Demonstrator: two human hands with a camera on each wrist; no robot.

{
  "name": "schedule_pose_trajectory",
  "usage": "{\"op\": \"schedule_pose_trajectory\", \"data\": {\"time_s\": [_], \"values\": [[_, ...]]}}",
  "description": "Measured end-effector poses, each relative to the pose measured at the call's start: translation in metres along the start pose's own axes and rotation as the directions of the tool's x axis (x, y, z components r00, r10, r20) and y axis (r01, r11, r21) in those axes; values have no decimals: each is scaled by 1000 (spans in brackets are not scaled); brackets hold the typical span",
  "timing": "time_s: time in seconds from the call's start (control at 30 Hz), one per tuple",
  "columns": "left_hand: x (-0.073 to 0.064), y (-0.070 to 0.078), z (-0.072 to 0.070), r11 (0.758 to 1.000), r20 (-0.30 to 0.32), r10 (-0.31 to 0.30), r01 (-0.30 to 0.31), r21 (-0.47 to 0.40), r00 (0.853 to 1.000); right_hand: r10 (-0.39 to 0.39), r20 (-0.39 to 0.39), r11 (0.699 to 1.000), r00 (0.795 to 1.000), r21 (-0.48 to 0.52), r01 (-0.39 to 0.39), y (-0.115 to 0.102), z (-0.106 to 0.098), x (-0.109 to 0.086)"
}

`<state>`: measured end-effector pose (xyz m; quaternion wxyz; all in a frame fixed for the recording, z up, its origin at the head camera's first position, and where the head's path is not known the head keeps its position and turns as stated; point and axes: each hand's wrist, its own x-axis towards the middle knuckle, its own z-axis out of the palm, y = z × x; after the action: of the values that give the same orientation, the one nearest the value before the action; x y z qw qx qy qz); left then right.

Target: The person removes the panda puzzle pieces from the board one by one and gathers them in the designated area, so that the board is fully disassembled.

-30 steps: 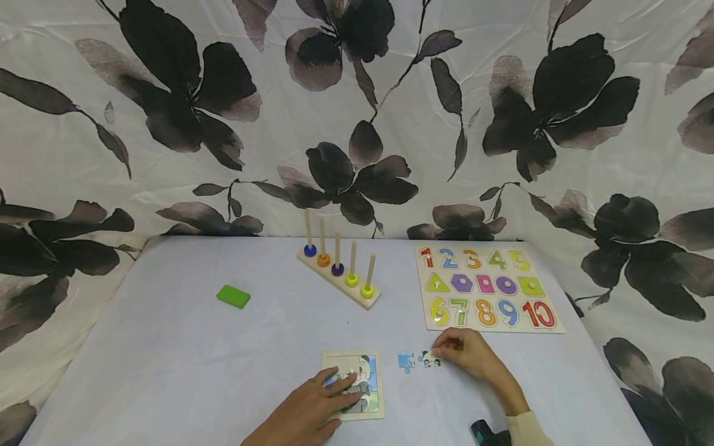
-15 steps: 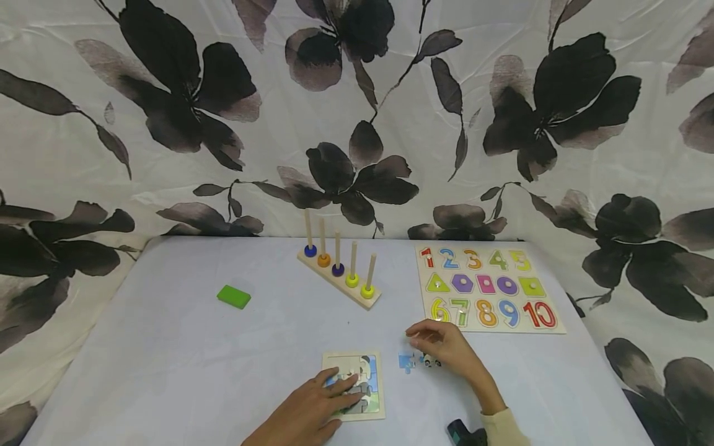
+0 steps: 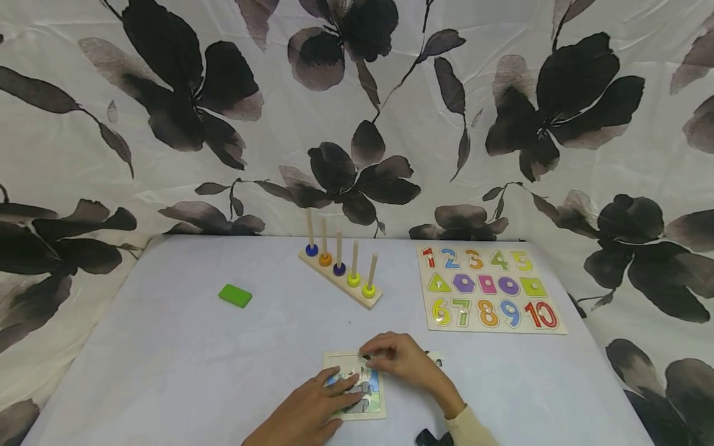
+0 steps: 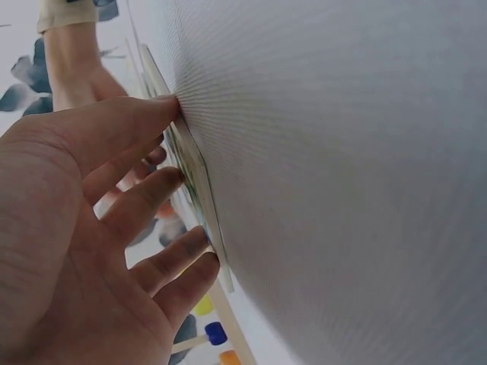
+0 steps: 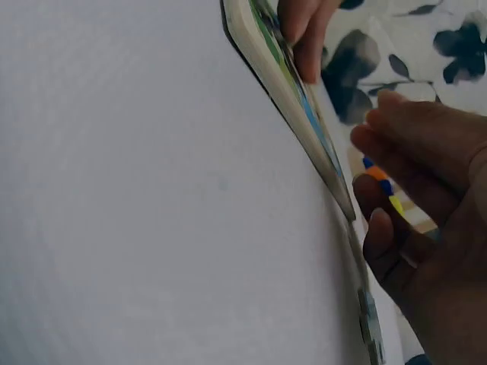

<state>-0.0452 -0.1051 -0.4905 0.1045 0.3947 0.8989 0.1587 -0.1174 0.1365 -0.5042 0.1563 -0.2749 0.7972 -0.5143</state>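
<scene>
My left hand [image 3: 315,402] rests with spread fingers on a wooden jigsaw puzzle [image 3: 381,406] with an animal picture. In the left wrist view, the thumb lies at the near edge of its frame [image 4: 199,163] and other fingertips along the top. Over the puzzle's upper right corner is my right hand [image 3: 404,362], its thumb and index fingertips close together beside a dark patch. I cannot tell whether they pinch a piece. A loose panda puzzle piece [image 3: 437,357] lies to the right, partly covered by this hand. In the right wrist view, loose pieces [image 5: 370,327] lie beyond the frame's corner.
A number and shape board [image 3: 465,297] lies at the back right. Behind the puzzle stands a peg stacker [image 3: 334,279] with coloured rings. A green block [image 3: 235,295] lies on the left of the white-covered table [image 3: 167,371]. A floral cloth [image 3: 346,93] hangs behind.
My right hand has left the loose pieces, lifted and moved left to the puzzle's upper right corner. It now hides the loose blue piece. My left hand has stayed on the puzzle.
</scene>
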Motion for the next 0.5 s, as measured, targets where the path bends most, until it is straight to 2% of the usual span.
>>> {"op": "schedule_pose_trajectory", "data": {"time_s": [0.33, 0.5], "values": [[-1, 1, -1, 1000, -20, 5, -5, -11, 1000, -49, 20, 990, 999, -128, 51, 5, 9, 0], [-1, 1, 0, 1000, -28, -3, 3, -20, 1000, -38, 27, 986, 999, -162, 42, 5, 10, 0]]}}
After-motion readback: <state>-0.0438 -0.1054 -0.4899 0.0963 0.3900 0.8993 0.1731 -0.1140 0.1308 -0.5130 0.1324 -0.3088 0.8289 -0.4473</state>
